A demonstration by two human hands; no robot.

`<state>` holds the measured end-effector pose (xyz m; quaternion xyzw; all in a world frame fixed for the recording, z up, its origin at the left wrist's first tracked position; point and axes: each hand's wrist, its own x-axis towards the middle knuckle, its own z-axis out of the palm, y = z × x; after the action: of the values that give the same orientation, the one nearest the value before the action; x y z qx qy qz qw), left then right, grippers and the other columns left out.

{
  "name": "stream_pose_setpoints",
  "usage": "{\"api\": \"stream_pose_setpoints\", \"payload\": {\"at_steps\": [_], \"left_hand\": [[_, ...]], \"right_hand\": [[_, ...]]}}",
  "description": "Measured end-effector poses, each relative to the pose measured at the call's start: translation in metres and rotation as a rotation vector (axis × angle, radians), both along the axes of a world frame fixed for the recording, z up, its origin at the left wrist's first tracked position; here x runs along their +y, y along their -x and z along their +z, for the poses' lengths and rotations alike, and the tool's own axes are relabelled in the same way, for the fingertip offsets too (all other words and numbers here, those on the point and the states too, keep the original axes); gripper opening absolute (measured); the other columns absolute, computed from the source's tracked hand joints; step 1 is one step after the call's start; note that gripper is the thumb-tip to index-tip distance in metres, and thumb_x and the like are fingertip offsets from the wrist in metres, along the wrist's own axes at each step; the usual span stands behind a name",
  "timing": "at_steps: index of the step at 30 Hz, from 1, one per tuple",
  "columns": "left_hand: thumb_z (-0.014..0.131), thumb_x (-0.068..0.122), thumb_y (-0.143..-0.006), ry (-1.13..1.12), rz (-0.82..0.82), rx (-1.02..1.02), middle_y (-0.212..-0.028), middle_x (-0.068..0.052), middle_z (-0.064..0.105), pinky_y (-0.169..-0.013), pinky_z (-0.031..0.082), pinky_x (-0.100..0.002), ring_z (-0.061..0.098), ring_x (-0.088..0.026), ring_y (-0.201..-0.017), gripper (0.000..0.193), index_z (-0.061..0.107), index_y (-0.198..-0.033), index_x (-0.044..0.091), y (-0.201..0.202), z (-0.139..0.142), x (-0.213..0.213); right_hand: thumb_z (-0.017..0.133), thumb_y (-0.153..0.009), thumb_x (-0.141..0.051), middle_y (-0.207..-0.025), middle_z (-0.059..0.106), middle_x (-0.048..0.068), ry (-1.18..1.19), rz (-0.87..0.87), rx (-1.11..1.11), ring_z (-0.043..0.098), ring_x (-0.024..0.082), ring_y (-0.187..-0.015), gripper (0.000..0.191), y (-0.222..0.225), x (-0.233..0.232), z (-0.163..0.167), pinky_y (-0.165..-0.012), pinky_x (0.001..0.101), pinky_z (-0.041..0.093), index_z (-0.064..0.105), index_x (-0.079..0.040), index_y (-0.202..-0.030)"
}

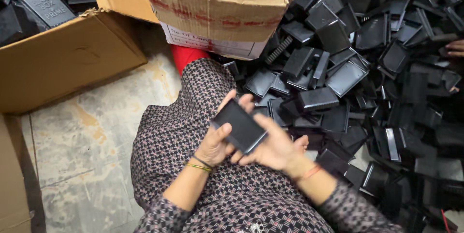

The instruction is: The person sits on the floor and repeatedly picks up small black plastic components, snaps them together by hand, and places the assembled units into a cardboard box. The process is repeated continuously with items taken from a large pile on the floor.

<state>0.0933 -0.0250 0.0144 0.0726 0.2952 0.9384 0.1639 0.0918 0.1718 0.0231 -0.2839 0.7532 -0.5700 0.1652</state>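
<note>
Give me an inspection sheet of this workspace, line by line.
Surface: stained stone floor; the person sits on it in a patterned garment.
Job's things: one flat black plastic case, held over the lap by both hands.
Clutter: big heap of black cases spread on the floor to the right.
Grippers: left hand grips the case's near end; right hand supports it from below, fingers around its edge.
Cables: nothing seen.
Surroundings: open cardboard box ahead with black cases inside; a second carton at left, also holding cases; another person's hand at the right edge.
</note>
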Motion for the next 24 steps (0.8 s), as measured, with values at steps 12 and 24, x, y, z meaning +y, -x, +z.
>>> {"api": "stream_pose_setpoints", "payload": {"at_steps": [12,24], "left_hand": [[0.069,0.016,-0.095,-0.027,0.284,-0.306,-0.115,-0.009,0.065,-0.086,0.059,-0.045,0.070,-0.026,-0.102,0.036,0.055,-0.128,0.018,0.041,-0.015,-0.023],[0.075,0.019,-0.094,0.455,0.125,-0.155,-0.090,0.003,0.064,-0.077,0.046,-0.023,0.056,-0.006,-0.085,0.015,0.067,-0.097,0.006,0.057,-0.047,0.039]], "right_hand": [[0.070,-0.085,-0.014,-0.095,0.071,0.012,-0.791,-0.441,0.793,0.070,0.032,-0.094,0.016,0.142,0.027,-0.117,-0.088,0.0530,0.052,0.066,-0.006,-0.098],[0.074,-0.096,-0.016,-0.114,0.067,0.003,0.222,-0.434,-0.091,0.066,0.009,-0.104,0.036,0.069,0.015,0.000,-0.092,0.0286,0.056,0.058,0.001,-0.124]]}}
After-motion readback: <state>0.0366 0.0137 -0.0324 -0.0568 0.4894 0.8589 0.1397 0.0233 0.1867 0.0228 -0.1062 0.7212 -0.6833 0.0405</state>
